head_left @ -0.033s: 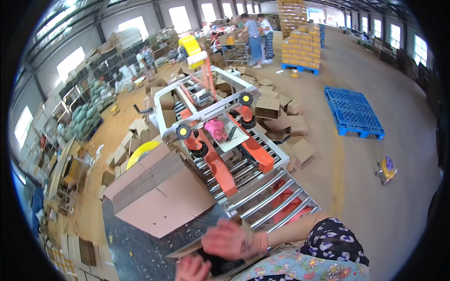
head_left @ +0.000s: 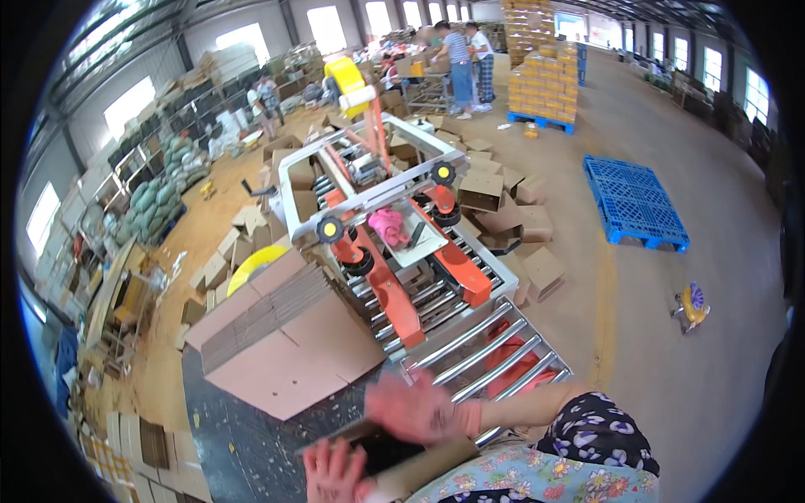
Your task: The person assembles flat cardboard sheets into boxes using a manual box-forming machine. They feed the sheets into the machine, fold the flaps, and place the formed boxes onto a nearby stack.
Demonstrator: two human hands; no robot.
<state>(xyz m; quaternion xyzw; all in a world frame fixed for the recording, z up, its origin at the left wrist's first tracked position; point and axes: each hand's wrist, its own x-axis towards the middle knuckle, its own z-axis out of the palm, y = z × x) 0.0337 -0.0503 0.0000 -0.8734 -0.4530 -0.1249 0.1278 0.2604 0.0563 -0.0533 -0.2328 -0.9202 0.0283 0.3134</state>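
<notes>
A cardboard box stands at the table's near edge against my floral apron. Its top is open and the inside is dark. My left hand, in a pink glove, lies at the box's left side with its fingers spread. Over the far side of the box is my right hand, also in a pink glove, its fingers stretched out and blurred by motion. Neither hand visibly grips anything. Just beyond them, a stack of flat folded cartons rests on the dark, speckled tabletop.
A roller conveyor leads to a carton taping machine with orange side rails and a yellow tape roll. Cartons lie piled around it. A blue pallet is on the floor at right. Several people are farther back.
The box's opening has widened and more of its dark inside shows. My left hand has moved up and slightly left, its fingers now spread. My right hand has shifted slightly and blurred.
</notes>
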